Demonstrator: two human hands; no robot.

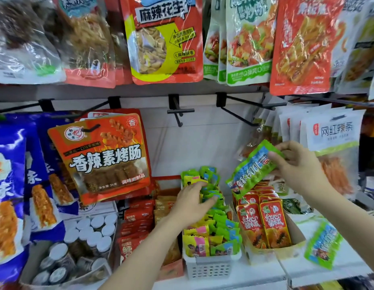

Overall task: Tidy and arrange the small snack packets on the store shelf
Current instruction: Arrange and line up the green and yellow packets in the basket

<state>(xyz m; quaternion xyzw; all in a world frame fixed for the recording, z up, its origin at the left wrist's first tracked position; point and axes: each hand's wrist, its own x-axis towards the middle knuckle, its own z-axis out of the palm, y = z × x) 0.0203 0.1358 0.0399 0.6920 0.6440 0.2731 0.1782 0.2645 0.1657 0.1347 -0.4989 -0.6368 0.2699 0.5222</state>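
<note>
Two bare hands are reaching into a store shelf crowded with snack packets. The left hand (191,200) is resting palm down, fingers spread and relaxed, on top of a row of small green packets (220,225) that are standing packed together in a white slotted basket (211,266) on the shelf (263,275). A few yellow and pink packets (195,244) are sitting at the front of that same basket. The right hand (295,162) is pinching one larger green packet (252,167) by its upper corner between thumb and fingers, holding it tilted in the air above and to the right of the basket, over a cardboard tray of red packets (265,223) that are standing upright just beside the basket. Another green packet (322,244) is lying flat on the shelf at the far right, apart from the rest. To the left of the basket, stacks of red and orange packets (140,222) are sitting in a row, and farther left small jars with white lids (94,231) are filling a box. Above, larger bags are hanging from black hooks (178,110), among them an orange bag (102,155) with bold white characters and blue bags (12,181) at the left edge.
</note>
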